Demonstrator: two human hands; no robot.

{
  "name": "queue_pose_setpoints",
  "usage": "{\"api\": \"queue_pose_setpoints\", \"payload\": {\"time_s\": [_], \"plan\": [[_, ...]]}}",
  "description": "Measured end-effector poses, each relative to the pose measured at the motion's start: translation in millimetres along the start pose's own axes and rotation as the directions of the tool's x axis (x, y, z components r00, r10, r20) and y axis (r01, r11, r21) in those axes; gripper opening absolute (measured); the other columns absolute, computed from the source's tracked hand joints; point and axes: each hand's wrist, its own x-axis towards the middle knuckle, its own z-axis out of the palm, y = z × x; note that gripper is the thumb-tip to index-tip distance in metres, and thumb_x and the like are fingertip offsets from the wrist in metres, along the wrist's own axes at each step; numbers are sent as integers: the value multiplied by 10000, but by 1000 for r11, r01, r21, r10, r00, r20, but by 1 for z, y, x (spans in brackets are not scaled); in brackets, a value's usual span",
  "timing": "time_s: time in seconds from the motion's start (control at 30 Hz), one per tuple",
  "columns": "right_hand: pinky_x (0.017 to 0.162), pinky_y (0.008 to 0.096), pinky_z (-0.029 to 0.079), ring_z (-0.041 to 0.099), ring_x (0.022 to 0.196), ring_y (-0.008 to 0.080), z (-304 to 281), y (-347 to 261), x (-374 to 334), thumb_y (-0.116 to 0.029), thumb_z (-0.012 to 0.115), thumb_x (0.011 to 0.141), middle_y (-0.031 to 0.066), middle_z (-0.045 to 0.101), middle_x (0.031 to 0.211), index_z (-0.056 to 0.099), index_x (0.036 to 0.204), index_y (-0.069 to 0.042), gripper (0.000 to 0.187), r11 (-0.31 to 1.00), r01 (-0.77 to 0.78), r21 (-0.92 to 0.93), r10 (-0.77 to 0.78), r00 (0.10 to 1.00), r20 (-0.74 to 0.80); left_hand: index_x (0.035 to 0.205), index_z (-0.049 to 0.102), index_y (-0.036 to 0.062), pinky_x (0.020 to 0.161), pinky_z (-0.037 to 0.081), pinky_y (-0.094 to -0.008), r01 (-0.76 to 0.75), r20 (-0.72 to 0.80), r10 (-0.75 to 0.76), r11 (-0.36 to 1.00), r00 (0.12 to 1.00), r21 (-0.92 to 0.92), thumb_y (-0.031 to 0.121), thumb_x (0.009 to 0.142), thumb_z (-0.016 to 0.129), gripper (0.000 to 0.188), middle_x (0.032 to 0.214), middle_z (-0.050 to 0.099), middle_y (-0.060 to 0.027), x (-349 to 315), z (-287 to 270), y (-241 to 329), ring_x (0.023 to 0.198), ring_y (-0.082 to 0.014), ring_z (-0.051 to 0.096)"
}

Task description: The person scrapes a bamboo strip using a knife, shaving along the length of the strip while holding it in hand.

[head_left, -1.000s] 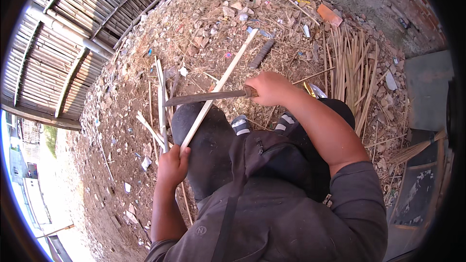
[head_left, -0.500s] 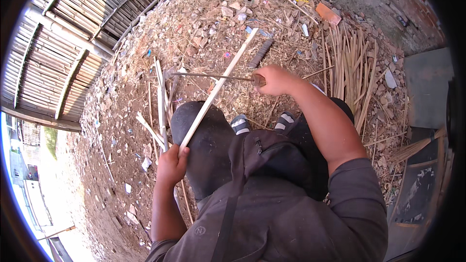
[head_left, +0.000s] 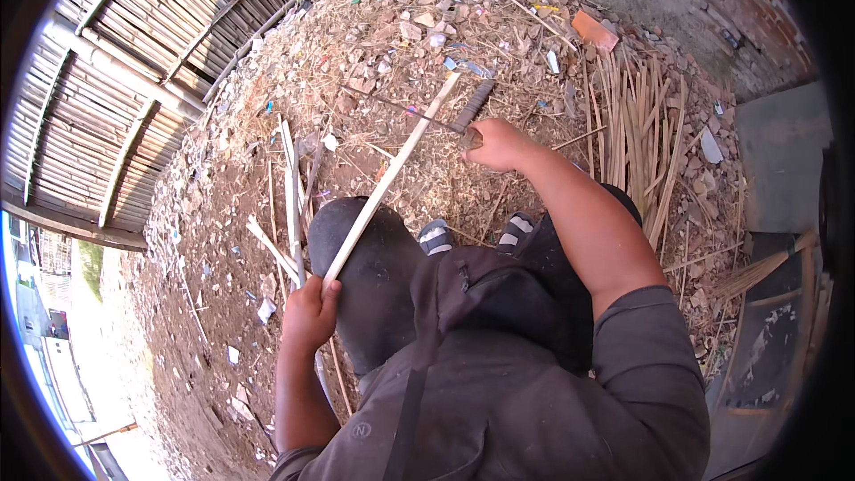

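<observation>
Holding a pale bamboo strip at its near end, the left hand was closed around it just beside the left knee; the strip ran up and away from that knee to a far tip resting among the litter. The right hand was closed on the handle of a long knife, whose thin dark blade lay across the upper part of the strip, beyond the knee and apparently touching it, though contact could not be confirmed.

Judged from this pose, the cut would go best with the strip braced firmly on the knee, the blade kept at a shallow angle, and the stroke directed away from the knee and from the left hand, which sat well down the strip from the edge.

Around the knee: loose split sticks lay just to its left on the ground; a larger bundle of split bamboo lay well to its right, past the right forearm. Chips, straw and rubble covered the ground beyond. A slatted bamboo fence stood far to the left. Two sandalled feet showed just right of the knee. The loose sticks nearest the knee might snag the strip's far end.
</observation>
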Motion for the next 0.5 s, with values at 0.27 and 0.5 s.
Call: {"api": "queue_pose_setpoints", "payload": {"time_s": [0.27, 0.5], "plan": [[712, 461, 523, 684, 805, 352, 3, -29, -18, -293, 741, 767, 163, 686, 798, 691, 934, -76, 278, 941, 270, -206, -226, 951, 212, 798, 512, 15, 625, 457, -546, -9, -1, 9, 997, 1000, 71, 412, 983, 567, 441, 701, 616, -255, -5, 2, -6, 721, -482, 617], [770, 461, 536, 678, 890, 361, -1, 2, -4, -281, 722, 772, 170, 697, 902, 672, 974, -80, 289, 986, 42, -163, -38, 999, 30, 804, 508, 20, 616, 457, -552, 27, 3, -28, 995, 1000, 99, 427, 975, 575, 446, 699, 616, -253, -1, -3, 4, 711, -486, 612]]}}
